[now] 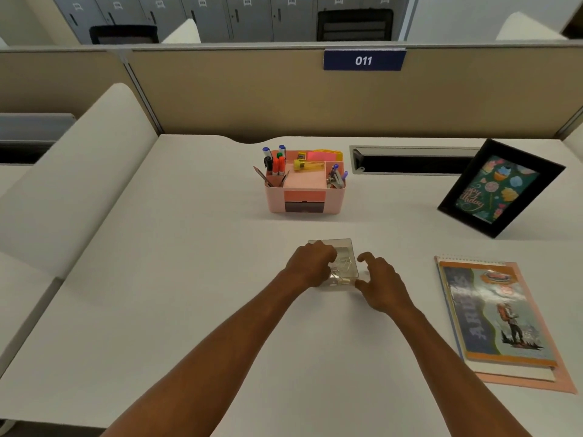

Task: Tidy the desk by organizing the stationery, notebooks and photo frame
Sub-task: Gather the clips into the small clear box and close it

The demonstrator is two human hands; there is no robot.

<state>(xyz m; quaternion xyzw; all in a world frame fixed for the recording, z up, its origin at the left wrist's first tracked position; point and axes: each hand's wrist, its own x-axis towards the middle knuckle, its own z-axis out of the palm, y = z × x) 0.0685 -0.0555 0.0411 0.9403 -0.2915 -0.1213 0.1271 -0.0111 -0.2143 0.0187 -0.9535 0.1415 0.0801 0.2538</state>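
A small clear plastic box (344, 265) holding paper clips sits mid-desk. My left hand (310, 263) is closed over its left side and lid. My right hand (380, 283) is beside its right edge, fingers spread, thumb touching the box's front corner. Behind them stands a pink desk organizer (304, 197) with several pens, markers, sticky notes and a stapler. A black photo frame (500, 189) stands tilted at the right rear. A stack of notebooks (501, 320) lies flat at the right front.
The white desk (157, 294) is bounded at the back by a beige partition with a "011" sign (364, 60). A cable slot (413, 160) is cut into the desk behind the frame. A white rounded divider (79, 171) runs along the left.
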